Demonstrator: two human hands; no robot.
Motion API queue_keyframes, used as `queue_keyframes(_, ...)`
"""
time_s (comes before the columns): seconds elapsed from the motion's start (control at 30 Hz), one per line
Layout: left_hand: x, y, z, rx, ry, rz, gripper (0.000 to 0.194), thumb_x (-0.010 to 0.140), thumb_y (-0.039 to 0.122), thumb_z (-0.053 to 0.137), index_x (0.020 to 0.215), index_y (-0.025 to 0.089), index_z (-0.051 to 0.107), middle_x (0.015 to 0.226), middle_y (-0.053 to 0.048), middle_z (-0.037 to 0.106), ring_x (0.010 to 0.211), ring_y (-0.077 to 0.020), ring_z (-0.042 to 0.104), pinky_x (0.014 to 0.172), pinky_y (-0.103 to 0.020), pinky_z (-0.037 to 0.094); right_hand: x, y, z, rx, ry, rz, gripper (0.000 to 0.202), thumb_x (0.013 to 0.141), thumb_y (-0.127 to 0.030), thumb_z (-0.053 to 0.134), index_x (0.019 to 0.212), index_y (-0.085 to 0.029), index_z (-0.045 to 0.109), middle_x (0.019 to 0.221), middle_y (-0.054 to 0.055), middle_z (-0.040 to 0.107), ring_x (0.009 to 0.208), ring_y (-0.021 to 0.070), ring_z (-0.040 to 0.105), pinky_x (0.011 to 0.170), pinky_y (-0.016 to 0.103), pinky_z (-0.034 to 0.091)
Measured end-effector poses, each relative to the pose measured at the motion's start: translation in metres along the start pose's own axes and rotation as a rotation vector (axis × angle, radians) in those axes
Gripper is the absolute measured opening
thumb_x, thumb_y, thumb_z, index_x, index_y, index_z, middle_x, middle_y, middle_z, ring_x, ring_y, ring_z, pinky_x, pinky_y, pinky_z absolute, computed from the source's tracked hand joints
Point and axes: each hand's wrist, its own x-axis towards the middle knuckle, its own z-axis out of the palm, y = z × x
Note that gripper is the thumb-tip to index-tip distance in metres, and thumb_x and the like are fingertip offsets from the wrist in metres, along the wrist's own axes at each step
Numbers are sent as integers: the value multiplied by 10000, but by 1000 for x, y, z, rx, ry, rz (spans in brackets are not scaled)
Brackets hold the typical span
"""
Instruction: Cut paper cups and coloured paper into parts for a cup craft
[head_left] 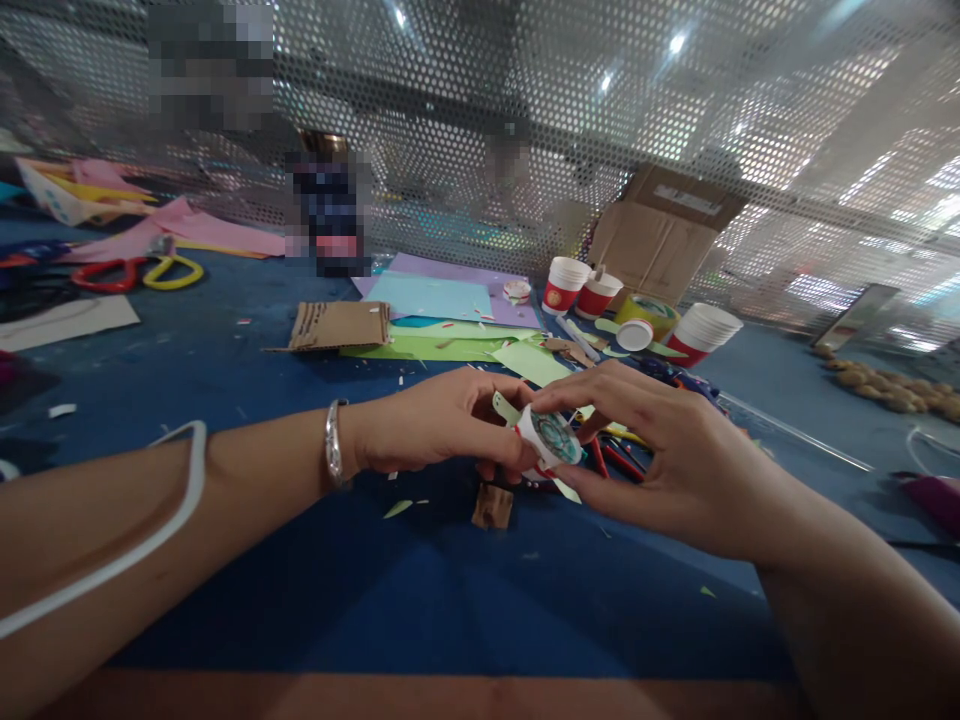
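Between my hands, above the blue table [300, 590], is a small round paper craft piece [553, 438] with a white rim, a teal patterned face and pale green paper strips sticking out. My left hand [442, 420] grips its left side, thumb in front. The fingers of my right hand [645, 440] close on its right side, thumb below and fingertips above. Just under my left fingers lies a small brown cardboard piece [493, 507]. Red-handled scissors [611, 458] are partly hidden behind my right hand.
Behind my hands are green, blue [431, 296] and purple paper, and folded cardboard [341, 326]. Paper cups [564, 285], yellow-green tape [652, 313] and a cardboard box [660, 235] stand back right. Scissors [172, 272] and pink paper lie left; a perforated metal screen [450, 130] rises behind.
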Motion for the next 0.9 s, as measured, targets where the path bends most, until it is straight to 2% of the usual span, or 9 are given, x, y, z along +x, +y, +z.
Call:
queue_keyframes(0.1,0,-2,2,-30,27,24,224,753,185,749,961,188,667,859,2,706,771,-131,667,694,-225,529,0,0,0,1,14,11,357,860,-240,671,1214,-237,618,1175,20,682,1079,196,629,915,309,500)
queue_keyframes(0.23,0,-5,6,-97,59,44,270,759,166,756,995,187,628,893,7,681,799,-125,657,764,-258,542,-1,1,1,-12,44,14,405,846,-206,677,1243,-246,608,1219,12,668,1145,197,605,965,306,483)
queue_keyframes(0.4,1,-4,9,-172,78,46,357,727,131,794,1024,164,598,912,3,675,802,-106,645,749,-223,521,0,1,1,-22,56,-4,402,838,-193,675,1232,-239,608,1232,18,662,1159,201,598,972,308,492)
queue_keyframes(0.53,1,-3,13,-194,87,36,351,727,141,797,1017,159,602,882,7,674,782,-108,644,741,-232,520,0,2,3,-7,56,16,404,848,-196,664,1244,-241,603,1242,29,653,1155,209,601,976,322,502)
queue_keyframes(0.7,1,-4,14,-129,117,55,314,742,162,781,997,171,599,875,5,665,780,-117,632,736,-245,510,0,3,5,26,59,47,395,867,-237,669,1255,-242,598,1262,41,637,1144,216,607,986,336,509)
queue_keyframes(0.9,0,-6,11,-5,124,70,344,756,278,797,1004,176,582,898,-3,647,795,-139,627,724,-262,496,0,3,6,41,60,65,370,891,-292,671,1251,-236,607,1262,53,636,1147,223,604,975,349,518)
